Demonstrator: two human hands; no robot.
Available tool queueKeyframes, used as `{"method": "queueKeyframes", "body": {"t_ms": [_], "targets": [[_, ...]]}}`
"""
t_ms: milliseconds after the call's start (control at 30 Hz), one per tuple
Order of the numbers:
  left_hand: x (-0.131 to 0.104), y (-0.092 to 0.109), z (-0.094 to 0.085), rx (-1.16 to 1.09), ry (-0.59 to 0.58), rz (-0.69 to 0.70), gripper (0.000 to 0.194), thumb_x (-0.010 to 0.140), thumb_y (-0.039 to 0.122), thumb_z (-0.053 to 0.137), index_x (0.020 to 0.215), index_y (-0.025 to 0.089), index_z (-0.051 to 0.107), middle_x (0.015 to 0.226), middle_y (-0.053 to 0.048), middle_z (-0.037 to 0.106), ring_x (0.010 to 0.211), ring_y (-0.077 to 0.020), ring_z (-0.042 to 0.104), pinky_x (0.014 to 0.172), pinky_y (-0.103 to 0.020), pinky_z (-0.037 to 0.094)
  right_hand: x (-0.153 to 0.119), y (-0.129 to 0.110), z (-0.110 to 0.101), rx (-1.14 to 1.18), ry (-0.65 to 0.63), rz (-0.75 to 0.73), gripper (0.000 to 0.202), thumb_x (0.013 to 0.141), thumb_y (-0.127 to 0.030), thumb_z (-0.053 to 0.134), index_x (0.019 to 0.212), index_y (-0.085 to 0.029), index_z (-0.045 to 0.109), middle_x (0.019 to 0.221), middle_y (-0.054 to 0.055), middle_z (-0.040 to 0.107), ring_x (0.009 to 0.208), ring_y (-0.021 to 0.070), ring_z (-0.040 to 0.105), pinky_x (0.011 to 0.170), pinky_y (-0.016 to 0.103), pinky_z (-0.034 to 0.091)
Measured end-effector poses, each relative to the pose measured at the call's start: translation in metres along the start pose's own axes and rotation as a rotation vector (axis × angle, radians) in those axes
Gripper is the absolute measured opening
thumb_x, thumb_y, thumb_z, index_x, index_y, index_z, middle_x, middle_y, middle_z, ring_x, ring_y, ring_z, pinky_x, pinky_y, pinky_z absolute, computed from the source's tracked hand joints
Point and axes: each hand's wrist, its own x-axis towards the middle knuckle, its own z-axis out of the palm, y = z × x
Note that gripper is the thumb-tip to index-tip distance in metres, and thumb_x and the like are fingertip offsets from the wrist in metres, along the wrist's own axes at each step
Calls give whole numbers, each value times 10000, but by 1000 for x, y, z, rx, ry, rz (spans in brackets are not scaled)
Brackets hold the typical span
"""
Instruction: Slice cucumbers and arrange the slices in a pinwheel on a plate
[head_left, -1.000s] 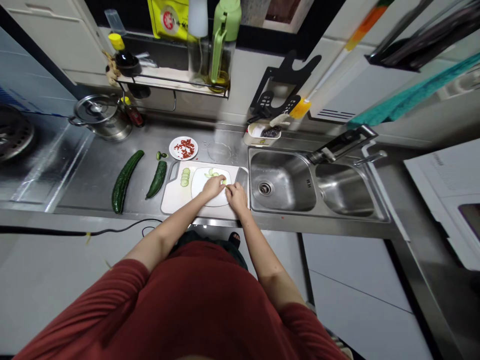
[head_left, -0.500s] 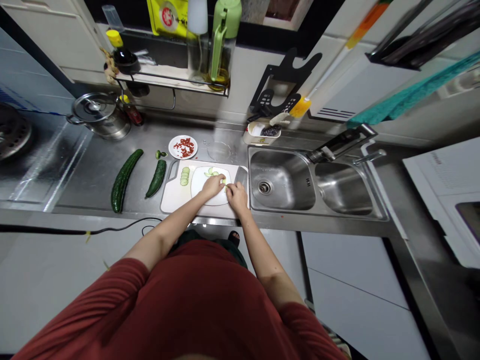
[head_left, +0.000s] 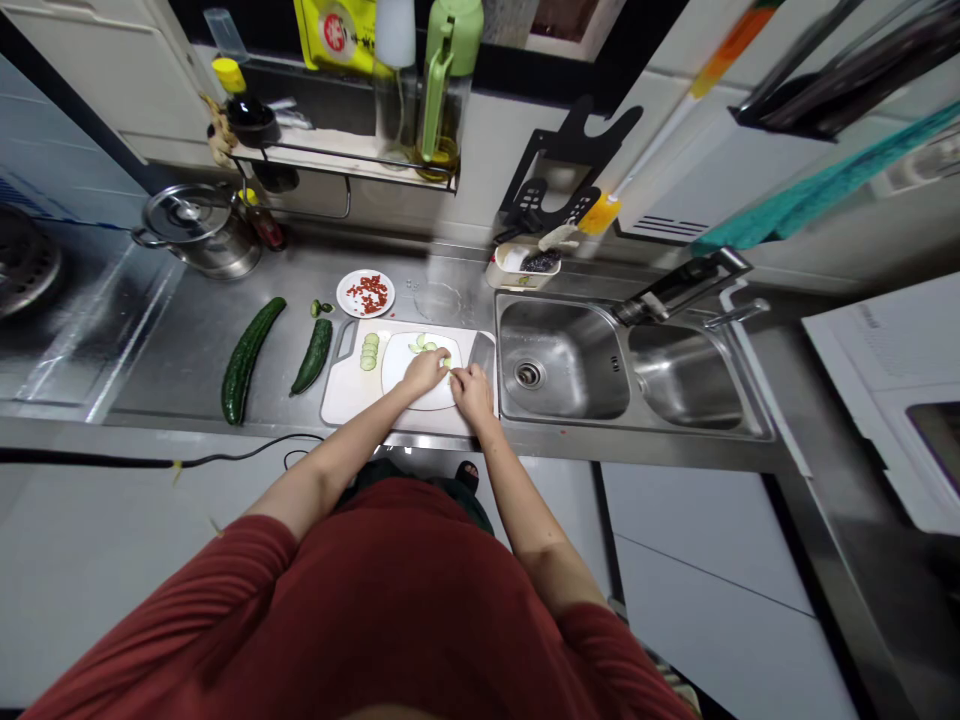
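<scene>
Both of my hands meet over a white plate (head_left: 401, 372) that rests on a white cutting board (head_left: 346, 395). My left hand (head_left: 425, 371) is closed on a pale green cucumber slice (head_left: 448, 363), largely covered by the fingers. From the other side, my right hand (head_left: 472, 392) pinches at the same slice. Several cucumber pieces (head_left: 421, 344) lie on the plate's far part. To the left, a short row of cucumber slices (head_left: 369, 352) sits on the board. A knife (head_left: 483, 352) with a broad grey blade lies at the board's right side, partly hidden by my right hand.
Left of the board lie a cut cucumber (head_left: 312, 357), cucumber ends (head_left: 316, 309) and a whole cucumber (head_left: 251, 360). Behind is a small plate (head_left: 344, 303) of chopped red pieces. A steel pot (head_left: 217, 250) stands back left; a double sink (head_left: 562, 395) adjoins the board's right.
My hands stay over the plate with only slight finger movement at the cucumber slice. Everything else on the counter stays where it was.
</scene>
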Motion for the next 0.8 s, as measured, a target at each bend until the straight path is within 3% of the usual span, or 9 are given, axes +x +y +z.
{"method": "queueKeyframes", "body": {"t_ms": [500,800], "targets": [[-1,2,-1,5,-3,-19,305,848,239,552,1144,205,618,953,-67,675,909,-198,608,850,-292,445,-1,-3,-3,-1,10,-8,326,961,-334,405,1120,-227,669,979,80,512,934,211,456,780,286,373],[-1,0,-3,-34,20,-35,326,833,229,564,1155,194,602,859,-43,671,833,-182,610,800,-276,451,-5,-1,-8,48,67,50,335,960,-339,395,1100,-196,664,1017,86,530,963,213,471,790,284,376]]}}
